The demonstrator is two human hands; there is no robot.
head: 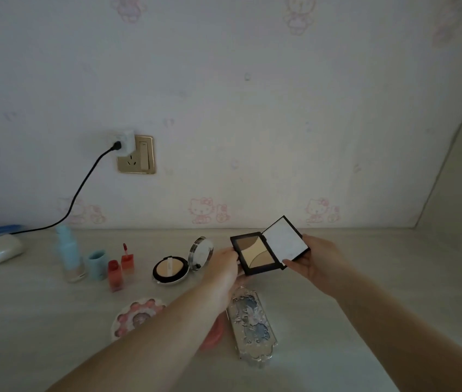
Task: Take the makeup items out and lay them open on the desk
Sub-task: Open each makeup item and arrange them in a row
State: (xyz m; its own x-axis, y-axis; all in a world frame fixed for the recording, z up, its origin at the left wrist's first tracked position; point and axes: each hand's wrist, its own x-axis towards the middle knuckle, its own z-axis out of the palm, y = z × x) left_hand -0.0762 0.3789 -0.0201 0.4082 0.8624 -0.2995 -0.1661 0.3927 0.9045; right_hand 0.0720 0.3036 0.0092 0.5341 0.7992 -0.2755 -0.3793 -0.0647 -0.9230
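Black contour palette (pixel 263 251) open flat, mirror lid up-right, tan and cream pans showing, held between left hand (pixel 224 271) and right hand (pixel 313 264) above desk. Left of left hand: round cushion compact (pixel 171 270) open, lid (pixel 200 253) upright. Further left: two red lip tints (pixel 121 268), one with wand out; blue bottle (pixel 70 254) upright, its blue cap (pixel 97 264) beside. Under left forearm: pink flower palette (pixel 136 316), ornate silver palette (pixel 252 325) closed, lying flat.
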